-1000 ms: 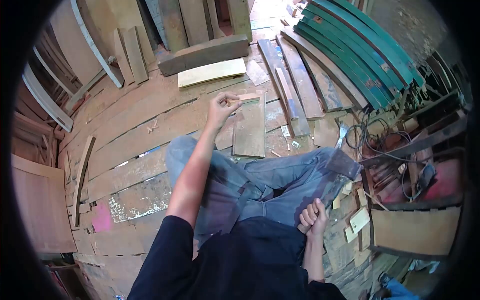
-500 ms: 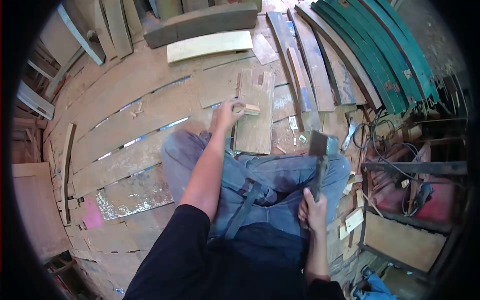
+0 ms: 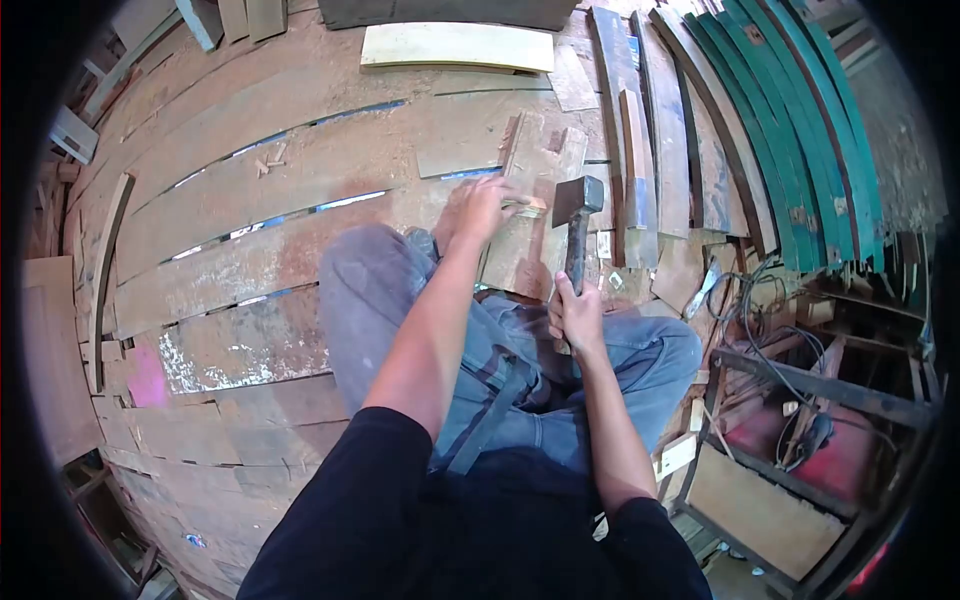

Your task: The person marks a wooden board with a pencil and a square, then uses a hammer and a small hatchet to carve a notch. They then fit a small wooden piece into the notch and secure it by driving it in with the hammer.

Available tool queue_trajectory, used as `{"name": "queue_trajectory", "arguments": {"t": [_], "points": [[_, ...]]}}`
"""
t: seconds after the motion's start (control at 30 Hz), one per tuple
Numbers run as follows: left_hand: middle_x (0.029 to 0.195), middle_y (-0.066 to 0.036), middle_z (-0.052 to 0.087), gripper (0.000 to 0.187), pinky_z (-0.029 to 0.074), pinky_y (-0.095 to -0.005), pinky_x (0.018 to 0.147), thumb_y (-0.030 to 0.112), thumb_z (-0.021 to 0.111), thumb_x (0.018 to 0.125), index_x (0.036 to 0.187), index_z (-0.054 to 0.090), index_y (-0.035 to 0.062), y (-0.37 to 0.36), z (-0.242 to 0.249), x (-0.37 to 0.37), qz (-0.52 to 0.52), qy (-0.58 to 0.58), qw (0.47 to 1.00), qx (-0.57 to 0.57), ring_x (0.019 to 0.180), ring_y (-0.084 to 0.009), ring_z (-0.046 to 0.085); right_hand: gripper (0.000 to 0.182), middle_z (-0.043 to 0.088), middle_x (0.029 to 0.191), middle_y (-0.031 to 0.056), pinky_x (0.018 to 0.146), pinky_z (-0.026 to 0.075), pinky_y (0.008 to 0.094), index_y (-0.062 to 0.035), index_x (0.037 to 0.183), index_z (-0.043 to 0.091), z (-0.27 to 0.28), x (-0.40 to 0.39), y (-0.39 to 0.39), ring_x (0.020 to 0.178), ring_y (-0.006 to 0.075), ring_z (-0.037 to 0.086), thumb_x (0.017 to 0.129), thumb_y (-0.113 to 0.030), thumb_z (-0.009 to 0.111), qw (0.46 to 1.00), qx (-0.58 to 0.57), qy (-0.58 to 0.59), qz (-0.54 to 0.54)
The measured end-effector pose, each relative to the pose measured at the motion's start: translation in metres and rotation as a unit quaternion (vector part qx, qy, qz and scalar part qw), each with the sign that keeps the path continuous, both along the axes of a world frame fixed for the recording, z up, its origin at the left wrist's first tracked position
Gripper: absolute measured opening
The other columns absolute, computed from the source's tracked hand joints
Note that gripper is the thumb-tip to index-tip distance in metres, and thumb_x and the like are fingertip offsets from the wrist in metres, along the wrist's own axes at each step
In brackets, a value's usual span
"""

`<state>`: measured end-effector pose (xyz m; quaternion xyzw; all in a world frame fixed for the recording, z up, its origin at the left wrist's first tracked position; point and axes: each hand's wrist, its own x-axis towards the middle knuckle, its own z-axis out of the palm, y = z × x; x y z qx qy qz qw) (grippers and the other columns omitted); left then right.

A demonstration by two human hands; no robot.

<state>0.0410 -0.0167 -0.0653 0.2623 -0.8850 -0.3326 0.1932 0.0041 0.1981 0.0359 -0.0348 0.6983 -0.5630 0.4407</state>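
My left hand (image 3: 484,207) is closed on a small wood block (image 3: 537,207), whose pale end sticks out past the fingertips. It holds the block over a notched wooden board (image 3: 520,250) lying on the floor in front of my crossed legs. My right hand (image 3: 577,316) wraps round the dark handle of a hatchet (image 3: 572,202). The hatchet has a broad dark blade and a square hammer end, and it is raised upright just right of the block, apart from it. My fingers hide part of the block.
A pale curved plank (image 3: 458,46) lies ahead. Long boards (image 3: 665,130) and curved green slats (image 3: 800,130) are stacked at right. A chisel-like tool (image 3: 703,288) lies beside black cables (image 3: 745,310), near a metal frame (image 3: 830,385). Gaps run between the floor planks (image 3: 240,190).
My right hand has brought the hatchet up and left, from above my right knee to beside the block. My left hand still holds the block. The view has shifted somewhat.
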Motion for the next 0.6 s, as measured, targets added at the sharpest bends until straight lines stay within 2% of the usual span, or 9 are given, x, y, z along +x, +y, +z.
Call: {"name": "queue_trajectory", "arguments": {"t": [0.2,0.43,0.6], "points": [[0.109,0.002,0.069,0.019,0.046,-0.0372,0.096,0.025,0.078,0.076,0.095,0.079,0.0278,0.000,0.000,0.001,0.003,0.007,0.999,0.038,0.111,-0.0225,0.059,0.035,0.035,0.050,-0.0028,0.032,0.027,0.0286,-0.0082,0.072,0.041,-0.008,0.003,0.000,0.035,0.0088,0.035,0.102,-0.022,0.052,1.000,0.000,0.022,0.011],[0.101,-0.001,0.068,0.021,0.045,-0.0376,0.094,0.029,0.080,0.074,0.095,0.079,0.0278,0.000,0.001,0.000,0.012,-0.005,0.999,0.048,0.108,-0.0242,0.060,0.036,0.035,0.052,-0.0016,0.033,0.029,0.0274,-0.0085,0.072,0.040,-0.021,0.002,0.003,0.037,0.0095,0.035,0.102,-0.023,0.051,0.999,0.008,0.034,0.038],[0.105,-0.001,0.069,0.021,0.046,-0.0373,0.093,0.031,0.079,0.074,0.094,0.079,0.0261,-0.001,0.002,0.002,0.009,0.007,0.999,0.052,0.107,-0.0246,0.061,0.039,0.034,0.053,-0.0021,0.033,0.028,0.0274,-0.0097,0.069,0.039,-0.011,0.004,-0.002,0.037,0.0094,0.034,0.102,-0.026,0.051,0.999,0.033,0.023,0.018]]}}
